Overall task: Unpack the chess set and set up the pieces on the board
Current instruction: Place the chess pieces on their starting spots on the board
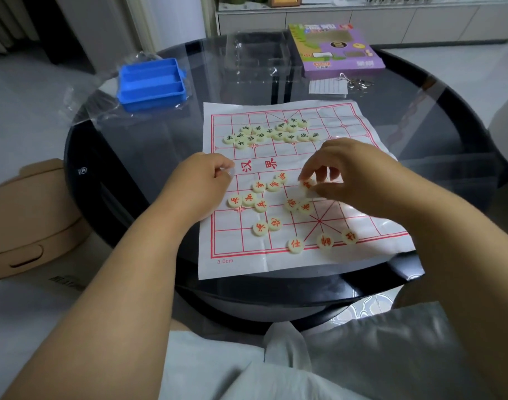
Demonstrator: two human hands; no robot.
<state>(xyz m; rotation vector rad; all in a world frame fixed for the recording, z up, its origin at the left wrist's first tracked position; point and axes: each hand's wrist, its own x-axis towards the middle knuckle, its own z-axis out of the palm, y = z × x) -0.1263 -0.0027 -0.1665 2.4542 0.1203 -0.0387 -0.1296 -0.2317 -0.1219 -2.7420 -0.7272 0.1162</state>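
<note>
A white paper board (362,226) with a red grid lies on the round glass table. Several pale discs with green characters (271,133) cluster on its far half. Several discs with red characters (261,204) lie scattered on the near half, and three stand along the near edge (325,241). My right hand (351,174) pinches a red-character disc (305,185) with fingertips just above the board's middle. My left hand (202,183) rests at the board's left edge, its fingers curled round a disc (227,170) that barely shows.
A blue plastic tray (151,83) sits on clear wrapping at the far left. A purple game box (336,49), a small white sheet (328,88) and metal rings (356,82) lie at the back right. A cardboard box (24,215) stands left of the table (449,134).
</note>
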